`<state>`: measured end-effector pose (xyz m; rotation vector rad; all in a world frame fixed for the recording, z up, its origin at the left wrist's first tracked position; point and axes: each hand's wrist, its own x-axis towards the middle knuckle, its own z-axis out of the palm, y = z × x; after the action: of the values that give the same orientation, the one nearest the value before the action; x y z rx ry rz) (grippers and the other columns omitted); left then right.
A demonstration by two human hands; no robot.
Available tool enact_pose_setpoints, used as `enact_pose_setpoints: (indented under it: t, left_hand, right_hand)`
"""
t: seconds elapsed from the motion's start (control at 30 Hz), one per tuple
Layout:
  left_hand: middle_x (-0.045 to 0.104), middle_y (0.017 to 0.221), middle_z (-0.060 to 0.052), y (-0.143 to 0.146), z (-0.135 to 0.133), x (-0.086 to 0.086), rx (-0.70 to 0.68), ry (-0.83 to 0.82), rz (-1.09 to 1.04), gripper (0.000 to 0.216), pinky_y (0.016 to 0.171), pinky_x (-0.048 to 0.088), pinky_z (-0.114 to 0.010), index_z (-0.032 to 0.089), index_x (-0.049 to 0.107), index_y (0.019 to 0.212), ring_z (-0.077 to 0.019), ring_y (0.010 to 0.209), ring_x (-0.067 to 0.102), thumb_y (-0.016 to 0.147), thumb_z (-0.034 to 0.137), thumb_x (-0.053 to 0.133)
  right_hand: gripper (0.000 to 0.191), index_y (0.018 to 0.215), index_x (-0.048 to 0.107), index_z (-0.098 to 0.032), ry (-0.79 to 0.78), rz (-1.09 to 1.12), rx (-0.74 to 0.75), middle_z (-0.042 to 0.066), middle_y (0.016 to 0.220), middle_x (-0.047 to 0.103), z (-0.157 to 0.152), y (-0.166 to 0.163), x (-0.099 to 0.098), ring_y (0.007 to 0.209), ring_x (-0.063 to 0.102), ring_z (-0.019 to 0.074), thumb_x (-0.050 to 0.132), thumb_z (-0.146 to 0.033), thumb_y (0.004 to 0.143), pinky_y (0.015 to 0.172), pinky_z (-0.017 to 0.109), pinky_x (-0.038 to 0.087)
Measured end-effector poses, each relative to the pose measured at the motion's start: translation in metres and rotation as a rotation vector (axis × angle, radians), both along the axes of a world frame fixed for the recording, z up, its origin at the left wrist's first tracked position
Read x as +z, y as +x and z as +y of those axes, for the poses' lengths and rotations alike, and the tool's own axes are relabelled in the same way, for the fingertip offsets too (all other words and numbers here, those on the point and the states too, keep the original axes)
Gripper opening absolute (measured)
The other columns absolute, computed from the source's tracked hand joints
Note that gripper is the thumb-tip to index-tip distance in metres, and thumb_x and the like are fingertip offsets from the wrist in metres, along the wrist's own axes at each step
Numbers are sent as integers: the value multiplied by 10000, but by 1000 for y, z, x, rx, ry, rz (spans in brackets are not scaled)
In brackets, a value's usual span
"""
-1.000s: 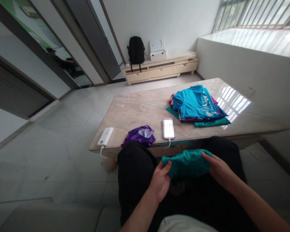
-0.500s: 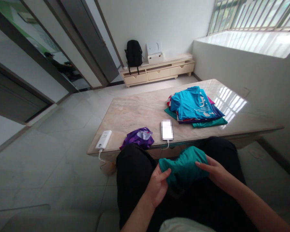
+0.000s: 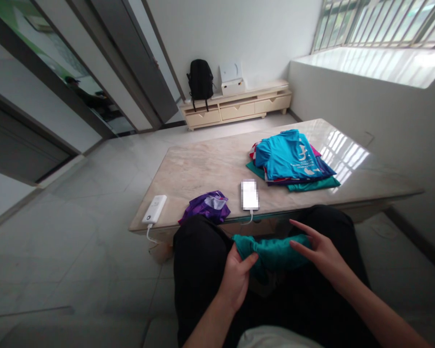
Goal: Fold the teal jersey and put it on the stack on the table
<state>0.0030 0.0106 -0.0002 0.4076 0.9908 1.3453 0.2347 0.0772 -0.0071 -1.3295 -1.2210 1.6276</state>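
Observation:
Over my lap lies a teal cloth garment (image 3: pixel 281 253), bunched into a narrow roll. My left hand (image 3: pixel 238 275) is closed on its left end, thumb on top. At the other end, my right hand (image 3: pixel 321 253) has its fingers spread, with the thumb at the cloth and the index finger raised above it. On the table (image 3: pixel 203 164) ahead, a bundled purple garment (image 3: pixel 205 207) lies by my left knee. A stack of folded shirts, with a bright blue shirt (image 3: pixel 284 157) on top, lies farther back on the right.
A white device (image 3: pixel 249 194), blurred out, lies near the table's front edge with a cable. A white power bank (image 3: pixel 154 209) with a cable is at the left corner. Behind stands a low cabinet (image 3: pixel 238 112) with a black backpack (image 3: pixel 200 81). Another person (image 3: pixel 83 92) appears beyond the doorway.
The teal garment has gone from a taller bunch to a flatter, narrower roll. My right hand has loosened from its end and spread its fingers; my left hand keeps its hold.

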Motion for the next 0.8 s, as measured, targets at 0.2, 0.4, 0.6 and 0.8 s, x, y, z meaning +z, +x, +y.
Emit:
enact_pose_setpoints:
  t: [0.2, 0.4, 0.6, 0.8]
  left_hand:
    - [737, 921, -18, -8, 1, -1, 5, -19, 13, 336, 891, 524, -316, 173, 697, 942, -174, 850, 681, 686, 213, 910]
    - [745, 899, -18, -18, 4, -9, 31, -25, 123, 315, 869, 504, -295, 161, 720, 904, -170, 837, 666, 663, 208, 918]
    - [752, 906, -18, -20, 10, -13, 69, 4, 210, 349, 886, 501, -297, 160, 712, 913, -171, 854, 670, 646, 208, 932]
    - [744, 864, -10, -18, 15, -10, 93, -1, 236, 436, 831, 537, -303, 157, 677, 901, -175, 812, 685, 597, 248, 975]
  right_hand:
    - [688, 1296, 700, -171, -13, -54, -27, 61, 965, 764, 0, 3, -6, 836, 687, 219, 854, -519, 722, 708, 297, 573]
    - [534, 1185, 751, -189, 44, -75, -40, 68, 961, 781, 4, 7, -7, 824, 693, 227, 793, -536, 781, 685, 299, 553]
    - [469, 1140, 769, -189, 134, -118, -47, 62, 921, 772, 7, 14, -13, 804, 666, 217, 721, -547, 840, 674, 293, 526]
    - [497, 1094, 783, -201, 49, -60, -7, 71, 1023, 779, 2, 2, -10, 896, 700, 250, 774, -582, 775, 745, 316, 570]
